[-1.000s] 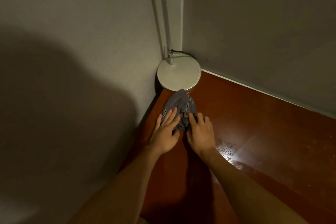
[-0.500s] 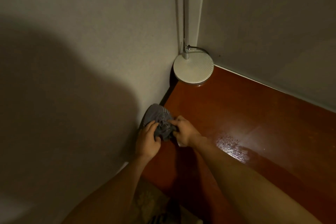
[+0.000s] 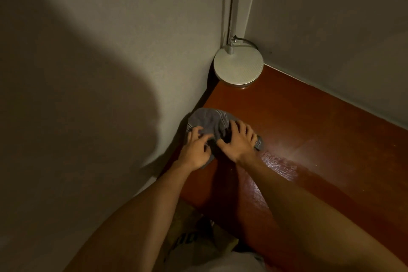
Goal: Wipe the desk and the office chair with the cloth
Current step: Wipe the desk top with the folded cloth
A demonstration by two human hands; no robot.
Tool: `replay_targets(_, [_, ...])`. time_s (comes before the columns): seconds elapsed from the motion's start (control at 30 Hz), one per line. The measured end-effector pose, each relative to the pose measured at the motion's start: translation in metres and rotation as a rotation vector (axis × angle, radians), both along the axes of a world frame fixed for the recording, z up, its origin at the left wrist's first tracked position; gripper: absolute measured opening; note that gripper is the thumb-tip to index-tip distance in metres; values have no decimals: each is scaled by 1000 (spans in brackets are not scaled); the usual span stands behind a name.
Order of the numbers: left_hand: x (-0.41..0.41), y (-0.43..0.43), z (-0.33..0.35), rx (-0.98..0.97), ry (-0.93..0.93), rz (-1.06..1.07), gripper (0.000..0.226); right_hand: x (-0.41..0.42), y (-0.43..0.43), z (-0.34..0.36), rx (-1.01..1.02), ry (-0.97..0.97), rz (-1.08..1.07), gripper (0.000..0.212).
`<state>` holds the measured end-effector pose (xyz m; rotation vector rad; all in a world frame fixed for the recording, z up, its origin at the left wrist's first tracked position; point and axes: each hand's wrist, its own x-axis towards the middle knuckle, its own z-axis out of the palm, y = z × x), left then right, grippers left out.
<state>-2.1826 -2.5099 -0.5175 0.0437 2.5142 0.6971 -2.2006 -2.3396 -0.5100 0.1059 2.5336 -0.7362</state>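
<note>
The desk [image 3: 309, 139] is smooth, shiny, red-brown wood with a straight edge. The cloth [image 3: 207, 119] is soft and grey, with thin pale stripes near its edge. It is all crumpled into a lumpy, rounded heap. It lies on the desk, right under both hands, and most of it sticks out past the fingertips. A small corner of it peeks out on the far side of the right hand [image 3: 238, 143]. The left hand [image 3: 194, 152] sits on the near part of the cloth with its fingers bent, and they bunch the cloth up. That hand looks a bit blurry. The right hand has its fingers spread wide and a little bent, and the tips press down on the cloth. The two hands are just beside each other, and a dark fold of cloth shows between them. Just beside the right wrist there is a wet, shiny patch [image 3: 278, 165] on the wood. Well past the fingertips, in the corner, stands a round, flat, white lamp base [image 3: 239, 66] with tiny dots on top. A thin metal pole [image 3: 230, 46] goes up from it, and a dark cord [image 3: 247, 40] curls behind it. The wall [image 3: 110, 51] beside the left hand is pale and a little bumpy.
</note>
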Motion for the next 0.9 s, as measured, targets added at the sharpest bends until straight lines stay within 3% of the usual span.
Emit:
replay_targets(0.1, [12,-12,-7,-120,13,-83,42,-2,-14,-9,125,19,21,83])
replay_targets(0.2, [18,-19,-3,-210,50,0,30,0,-33,-11,176,94,146,57])
replay_targets(0.3, [28,-34,4,-228,-42,130,30,12,-59,-7,88,81,289,45])
replay_targets(0.37, [39,-44,10,-248,-77,158,33,20,-70,-5,-69,-39,299,37])
replay_targets(0.47, [52,-50,17,-245,14,136,28,27,-65,-1,-425,-283,43,21])
replay_targets(0.53, [54,-46,16,-234,130,68,30,27,-49,3,-538,-315,-113,12])
replay_targets(0.73, [24,10,20,-97,261,-124,52,15,17,22,-731,-132,-671,11])
replay_targets(0.9, [4,84,36,73,356,-228,59,7,86,34,-883,-66,-940,17])
